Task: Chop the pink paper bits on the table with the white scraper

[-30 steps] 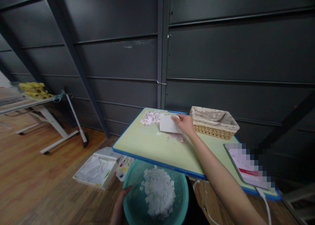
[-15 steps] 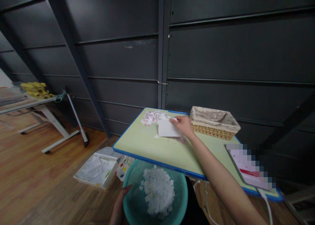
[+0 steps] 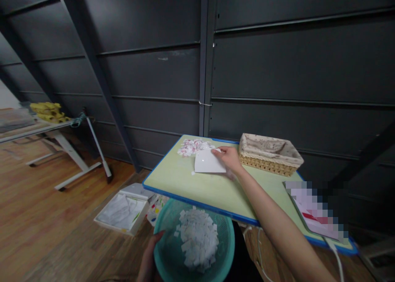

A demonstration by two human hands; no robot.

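My right hand (image 3: 227,156) grips a white card (image 3: 209,162) by its right edge, low over the pale green table (image 3: 173,179). Behind the card lies a spread pile of small white and reddish paper pieces (image 3: 193,146). One small white scrap (image 3: 193,173) sits at the card's near left corner. Below the table's near edge, my left hand (image 3: 156,241) has hold of the left rim of a teal plastic basket (image 3: 165,253). A heap of small white pieces (image 3: 199,239) fills the middle of that basket.
A cloth-lined wicker basket (image 3: 268,167) stands at the table's back right, near my right hand. A tablet (image 3: 311,212), partly blurred out, lies at the right end with a white cable (image 3: 336,257). On the floor at left is an open white box (image 3: 123,212). A dark panel wall (image 3: 154,76) rises behind.
The card has shifted slightly left and its face has tilted, now showing a bright glint. My left hand keeps its hold on the teal basket. The view has turned slightly.
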